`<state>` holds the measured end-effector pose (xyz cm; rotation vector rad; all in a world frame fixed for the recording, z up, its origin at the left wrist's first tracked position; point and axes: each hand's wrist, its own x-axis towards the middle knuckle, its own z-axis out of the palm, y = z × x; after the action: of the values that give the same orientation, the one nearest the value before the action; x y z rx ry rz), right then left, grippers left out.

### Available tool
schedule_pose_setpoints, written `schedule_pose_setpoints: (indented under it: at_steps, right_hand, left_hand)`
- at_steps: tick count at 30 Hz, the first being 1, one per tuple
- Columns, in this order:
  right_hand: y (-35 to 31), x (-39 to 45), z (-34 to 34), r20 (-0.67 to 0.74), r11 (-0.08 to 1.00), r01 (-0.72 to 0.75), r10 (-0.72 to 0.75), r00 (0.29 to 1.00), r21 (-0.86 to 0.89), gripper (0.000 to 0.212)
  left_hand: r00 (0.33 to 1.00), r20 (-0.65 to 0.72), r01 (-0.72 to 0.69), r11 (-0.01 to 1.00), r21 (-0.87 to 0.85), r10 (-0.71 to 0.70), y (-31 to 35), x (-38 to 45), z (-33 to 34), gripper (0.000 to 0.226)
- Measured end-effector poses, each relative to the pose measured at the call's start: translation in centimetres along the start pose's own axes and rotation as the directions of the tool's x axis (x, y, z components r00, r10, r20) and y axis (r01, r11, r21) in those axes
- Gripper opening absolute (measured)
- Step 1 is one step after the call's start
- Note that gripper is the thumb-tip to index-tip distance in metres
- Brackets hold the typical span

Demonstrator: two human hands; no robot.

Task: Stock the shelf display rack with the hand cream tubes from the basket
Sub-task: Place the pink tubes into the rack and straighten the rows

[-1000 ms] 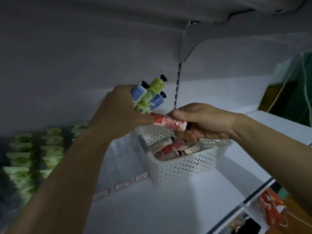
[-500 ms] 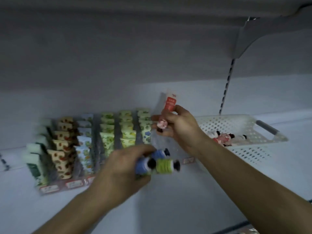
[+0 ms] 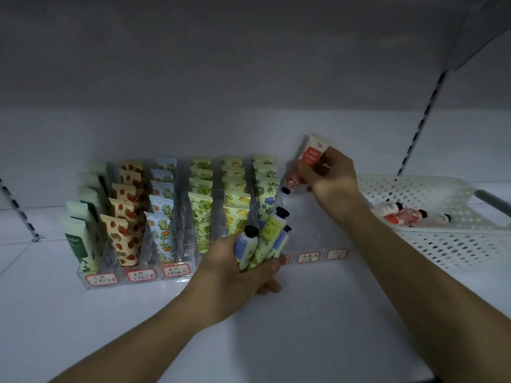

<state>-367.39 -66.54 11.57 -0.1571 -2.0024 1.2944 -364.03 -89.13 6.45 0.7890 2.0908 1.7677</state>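
Moved: right hand lowered red tube toward rack | fingers gripping its light, soft body | left hand clutches three tubes

A white shelf board spreads beneath both hands, smooth and faintly glossy. Behind them rises a pale back panel, shadowed grey toward the top — the light is dim and cool. Above the hands hangs the underside of an upper shelf. Slotted uprights run up the back: one above and right of the right hand, another far left of the left hand.
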Motion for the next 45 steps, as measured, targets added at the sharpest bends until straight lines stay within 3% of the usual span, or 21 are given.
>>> schedule_pose_setpoints:
  at_steps: [3, 6, 10, 14, 25, 30, 34, 35, 37, 39, 43, 45]
  right_hand:
    - [-0.1, 0.0, 0.2, 0.007, 0.963, 0.117, -0.118, 0.993, -0.244, 0.013]
    - [-0.5, 0.2, 0.1, 0.047, 0.903, 0.193, -0.19, 0.981, -0.383, 0.023]
    - [-1.2, 0.6, 0.2, 0.093, 0.846, 0.303, -0.292, 0.952, -0.439, 0.022]
    - [-2.2, 1.3, 0.6, 0.17, 0.803, 0.325, -0.277, 0.946, -0.5, 0.027]
    - [0.5, 0.1, 1.6, 0.079, 0.854, 0.178, -0.16, 0.984, -0.489, 0.023]
    - [1.6, -1.8, 1.6, -0.006, 0.859, 0.257, -0.289, 0.957, -0.443, 0.017]
    - [-1.0, -2.7, 0.1, -0.139, 0.91, 0.333, -0.374, 0.917, -0.248, 0.018]
    - [-1.7, -2.9, -0.5, -0.067, 0.916, 0.362, -0.378, 0.923, -0.173, 0.023]
    - [-2.8, -3.4, -1.3, 0.309, 0.943, 0.333, -0.312, 0.899, -0.017, 0.033]
    - [-3.1, -4.0, -1.9, 0.632, 0.968, 0.249, -0.218, 0.744, 0.04, 0.036]
    - [-4.1, -4.6, -3.0, 0.806, 0.981, 0.054, -0.183, 0.563, 0.185, 0.028]
    - [-4.2, -4.9, -2.8, 0.814, 0.985, 0.082, -0.174, 0.555, 0.155, 0.021]
  left_hand:
    - [0.999, 0.042, 0.034, 0.994, -0.102, -0.03, -0.3, 0.4, 0.2, 0.021]
    - [0.997, 0.066, 0.041, 0.992, -0.123, -0.033, -0.4, 0.5, 0.2, 0.022]
    - [0.994, 0.105, 0.048, 0.991, -0.125, -0.035, -0.7, 0.6, 0.2, 0.021]
    - [0.99, 0.139, 0.047, 0.987, -0.153, -0.025, -0.6, 0.6, 0.0, 0.022]
    - [0.982, 0.19, 0.029, 0.976, -0.216, 0.013, -0.8, 0.8, -0.2, 0.03]
    - [0.98, 0.201, 0.047, 0.961, -0.272, 0.009, -0.6, 0.5, -0.4, 0.032]
    - [0.979, 0.194, -0.002, 0.962, -0.274, 0.057, -0.8, 0.5, -0.5, 0.029]
    - [0.98, 0.181, -0.034, 0.963, -0.268, 0.086, -0.8, 0.5, -0.6, 0.028]
    - [0.977, 0.155, -0.097, 0.953, -0.287, 0.146, -0.9, 0.3, -0.5, 0.031]
    - [0.976, 0.139, -0.116, 0.939, -0.323, 0.168, -1.0, 0.2, -0.4, 0.034]
    - [0.98, 0.089, -0.14, 0.931, -0.338, 0.18, -1.1, 0.2, -0.4, 0.04]
    - [0.977, 0.073, -0.159, 0.917, -0.366, 0.198, -0.7, 0.2, -0.3, 0.036]
